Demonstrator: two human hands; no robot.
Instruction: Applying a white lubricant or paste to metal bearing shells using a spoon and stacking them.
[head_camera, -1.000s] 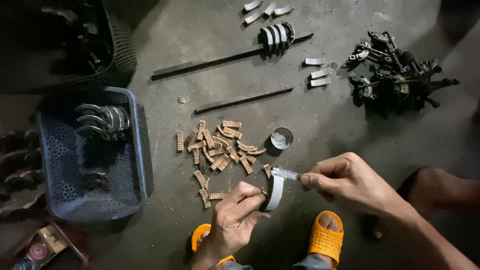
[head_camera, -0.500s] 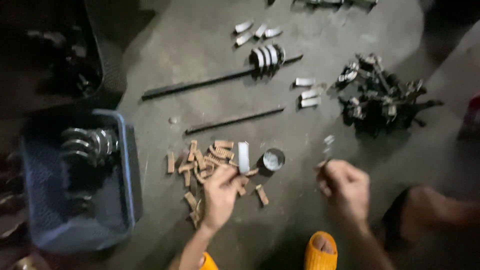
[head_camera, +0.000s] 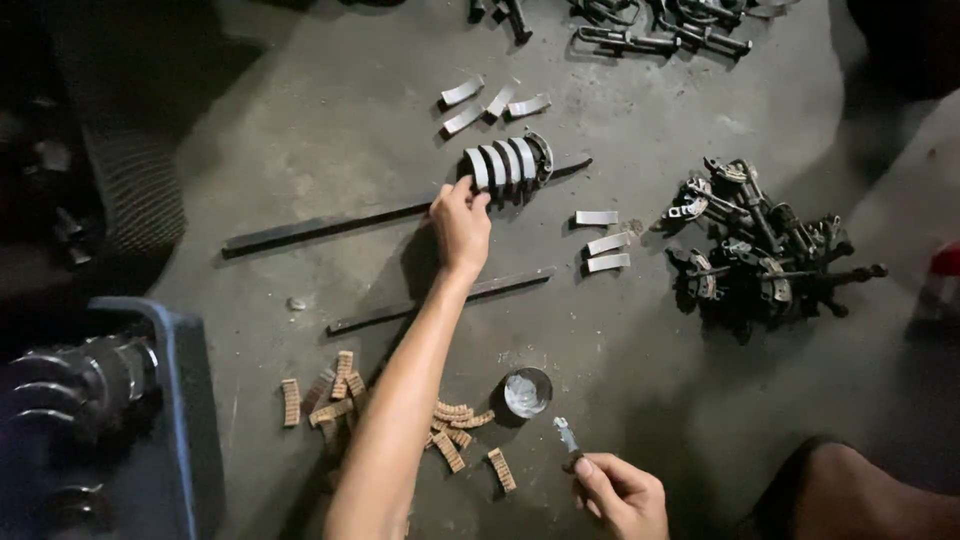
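Two bare hands are at work over a grey concrete floor (head_camera: 300, 120). The left hand (head_camera: 462, 222) is stretched far forward, its fingertips closed on the near end of a row of curved silver-grey metal bearing shells (head_camera: 506, 164) that stand on edge, packed side by side like slices. They lean against a long dark flat steel bar (head_camera: 330, 225), which seems to serve as a stop so the set stays upright and in order. The right hand (head_camera: 622, 492) stays close to the body, thumb and fingers pinched around a small slim metal tool (head_camera: 566, 434) whose tip points up and away; what kind of tool it is cannot be made out.

Just beside that tool sits a small round shiny tin (head_camera: 527, 392), within easy reach. Left of it lie scattered short tan ribbed pieces (head_camera: 345, 385), loose rather than sorted. A second, shorter dark bar (head_camera: 440, 302) lies under the outstretched forearm. More loose shells lie flat in small groups, three beyond the row (head_camera: 495, 100) and three to its right (head_camera: 605, 240), kept apart from the standing set. Further right is a heap of dark greasy rocker parts (head_camera: 765, 255); at the left edge a blue plastic crate (head_camera: 185, 420) holds a heavy crankshaft (head_camera: 75, 385).
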